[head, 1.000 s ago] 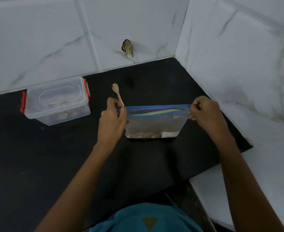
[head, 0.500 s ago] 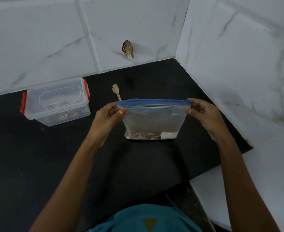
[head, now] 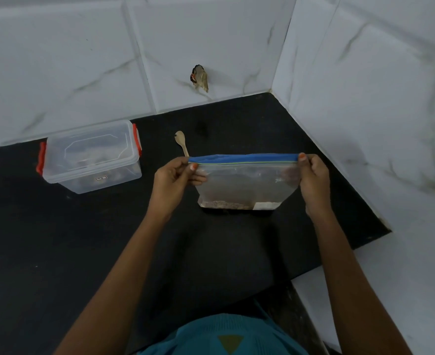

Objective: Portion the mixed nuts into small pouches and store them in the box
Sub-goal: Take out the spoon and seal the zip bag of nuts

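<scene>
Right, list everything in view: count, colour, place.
zip bag: one, clear with a blue top strip, upright on the counter, brownish contents at bottom
box: one, clear with red clips, lid on, left rear of the counter by the wall
wooden spoon: one, pale wood, on the counter behind the bag
counter: one, black, running into the wall corner
wall tiles: several, white with grey veins, behind and right
wall mark: one, dark and tan, back tiles; unclear what
garment: one, teal, bottom edge of the view
left hand: pinches the bag's top left corner
right hand: pinches the bag's top right corner
</scene>
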A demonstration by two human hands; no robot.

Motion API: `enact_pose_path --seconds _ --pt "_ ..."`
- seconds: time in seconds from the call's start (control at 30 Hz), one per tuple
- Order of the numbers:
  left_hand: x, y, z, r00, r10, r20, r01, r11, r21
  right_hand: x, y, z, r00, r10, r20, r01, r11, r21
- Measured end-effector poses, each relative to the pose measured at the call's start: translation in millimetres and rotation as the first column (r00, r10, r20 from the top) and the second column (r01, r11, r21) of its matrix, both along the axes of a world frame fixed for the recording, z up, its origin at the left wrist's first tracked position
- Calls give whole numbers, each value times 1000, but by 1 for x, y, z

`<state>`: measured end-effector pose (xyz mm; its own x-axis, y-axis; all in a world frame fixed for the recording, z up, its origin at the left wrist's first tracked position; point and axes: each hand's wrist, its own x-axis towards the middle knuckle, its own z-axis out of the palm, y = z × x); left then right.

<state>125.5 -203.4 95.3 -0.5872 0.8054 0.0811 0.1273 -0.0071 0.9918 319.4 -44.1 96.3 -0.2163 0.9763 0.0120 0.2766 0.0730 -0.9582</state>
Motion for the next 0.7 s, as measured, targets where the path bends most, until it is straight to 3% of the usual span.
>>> enact_pose_path --seconds 0.1,0.23,0.4,0.47,0.57,0.7 --pt "-4 -2 -4 999 -14 35 15 1000 -27 5 2 0 997 73 -22 -74 995 -65" --pt "-7 -5 -1 998 0 -57 -4 998 -69 12 3 5 988 153 -30 -154 986 -56" --pt "-12 -3 3 935 44 -351 -73 995 -68 16 2 5 975 209 -81 -209 978 1" --pt "-18 -3 7 845 -34 -534 -20 995 -94 16 3 5 969 234 -79 -232 972 33" --pt "-32 -1 15 590 -220 -777 89 974 -208 17 3 7 969 242 -60 -239 970 53" --pt "-43 1 34 401 -409 -820 118 910 -397 17 6 9 966 257 -23 -256 965 50"
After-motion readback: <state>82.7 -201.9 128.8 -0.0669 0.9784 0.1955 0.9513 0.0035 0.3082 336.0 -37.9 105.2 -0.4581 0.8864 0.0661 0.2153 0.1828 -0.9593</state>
